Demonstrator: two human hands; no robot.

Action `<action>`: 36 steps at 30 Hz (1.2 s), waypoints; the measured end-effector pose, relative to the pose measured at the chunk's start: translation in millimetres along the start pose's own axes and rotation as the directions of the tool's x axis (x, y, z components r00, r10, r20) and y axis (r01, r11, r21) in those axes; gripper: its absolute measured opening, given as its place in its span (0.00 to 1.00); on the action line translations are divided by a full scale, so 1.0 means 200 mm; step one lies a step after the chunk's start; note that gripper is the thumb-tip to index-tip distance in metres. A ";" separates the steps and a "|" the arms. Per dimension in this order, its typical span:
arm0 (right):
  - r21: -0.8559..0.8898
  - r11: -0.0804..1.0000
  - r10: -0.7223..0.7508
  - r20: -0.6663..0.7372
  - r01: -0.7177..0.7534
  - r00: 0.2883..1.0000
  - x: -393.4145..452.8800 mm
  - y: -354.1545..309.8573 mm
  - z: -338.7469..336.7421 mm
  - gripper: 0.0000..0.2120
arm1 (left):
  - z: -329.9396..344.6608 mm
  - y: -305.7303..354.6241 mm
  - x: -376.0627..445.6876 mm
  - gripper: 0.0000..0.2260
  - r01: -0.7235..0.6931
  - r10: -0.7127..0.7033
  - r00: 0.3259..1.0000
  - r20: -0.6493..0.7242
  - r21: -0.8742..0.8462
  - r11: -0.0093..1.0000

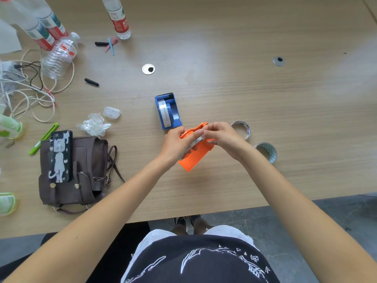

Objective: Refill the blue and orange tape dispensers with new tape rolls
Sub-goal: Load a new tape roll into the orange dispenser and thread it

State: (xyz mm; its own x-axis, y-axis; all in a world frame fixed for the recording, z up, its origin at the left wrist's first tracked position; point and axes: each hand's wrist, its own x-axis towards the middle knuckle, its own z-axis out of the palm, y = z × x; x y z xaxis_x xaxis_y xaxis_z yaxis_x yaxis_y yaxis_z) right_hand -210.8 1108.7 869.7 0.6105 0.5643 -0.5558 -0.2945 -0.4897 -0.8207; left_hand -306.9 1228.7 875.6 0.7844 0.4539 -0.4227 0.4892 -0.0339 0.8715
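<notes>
The orange tape dispenser (193,158) lies tilted on the wooden table (265,99) near its front edge. My left hand (177,142) grips its left side. My right hand (222,135) pinches a strip of clear tape (196,142) pulled across the dispenser's top. Just behind stands the blue tape dispenser (168,111), with a white tape roll (164,112) sitting inside it. Two loose tape rolls lie to the right: a pale one (242,128) and a patterned grey-green one (267,152).
A brown bag (81,172) with a phone (60,156) on it lies at the left. A green pen (43,138), crumpled plastic (93,125), tangled cables (30,90) and several water bottles (59,56) fill the far left. The table's front edge runs just below my hands.
</notes>
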 end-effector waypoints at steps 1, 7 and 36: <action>0.008 1.000 0.000 0.003 0.000 1.000 0.00 0.00 0.00 0.06 | 0.00 -0.01 0.00 0.17 0.008 -0.008 1.000 0.017 0.002 1.000; 0.047 0.998 -0.043 -0.153 0.051 0.987 0.00 -0.01 0.04 0.09 | -0.01 -0.03 -0.03 0.17 0.046 -0.040 0.981 0.190 -0.027 0.999; -0.052 0.985 0.160 -0.063 -0.164 0.985 -0.10 -0.05 -0.03 0.13 | -0.21 -0.08 -0.06 0.20 0.112 -0.127 0.931 0.343 0.065 0.992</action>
State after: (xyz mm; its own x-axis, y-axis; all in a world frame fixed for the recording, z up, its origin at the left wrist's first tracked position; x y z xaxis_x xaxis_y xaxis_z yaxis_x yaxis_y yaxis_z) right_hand -215.6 1099.2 889.3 0.6006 0.4354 -0.6706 -0.3517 -0.6094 -0.7106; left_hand -340.5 1260.7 876.9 0.7984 0.1215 -0.5897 0.5976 -0.0404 0.8008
